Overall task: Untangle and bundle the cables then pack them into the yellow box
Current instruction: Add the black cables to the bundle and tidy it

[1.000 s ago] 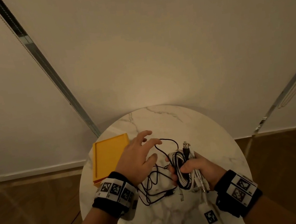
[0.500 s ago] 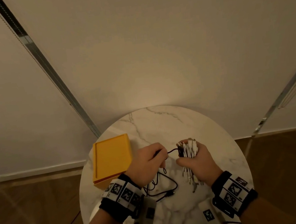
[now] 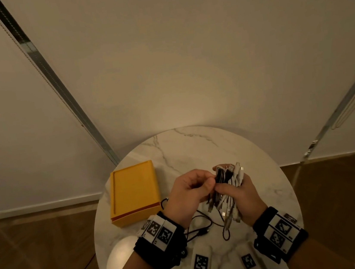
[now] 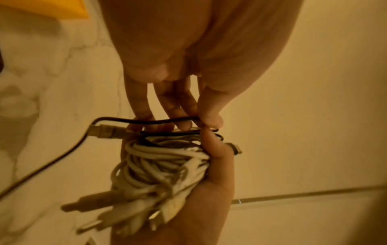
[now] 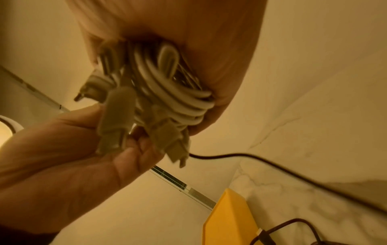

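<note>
Marble-topped and round, the table stands against a pale wall under warm, dim light, with wood flooring showing on either side. Nearest the camera, at about 6 o'clock on the tabletop, two small white tags with black-and-white marker squares lie flat, and both wrists wear black bands carrying similar markers. Just beyond them, loose loops of the black cable trail across the marble. Above the table's centre, the right hand is wrapped around a coiled bundle of white cables, thumb pressed over the coils, with several plugs hanging out at the near end and more poking up at the far end. The left hand, immediately at the bundle's 9 o'clock, pinches the black cable between thumb and fingertips right against the top of the coil, where a dark strand crosses the white loops. Farther off, at roughly 10 o'clock from the hands, the yellow box sits on the table near its left edge, well apart from the bundle.
</note>
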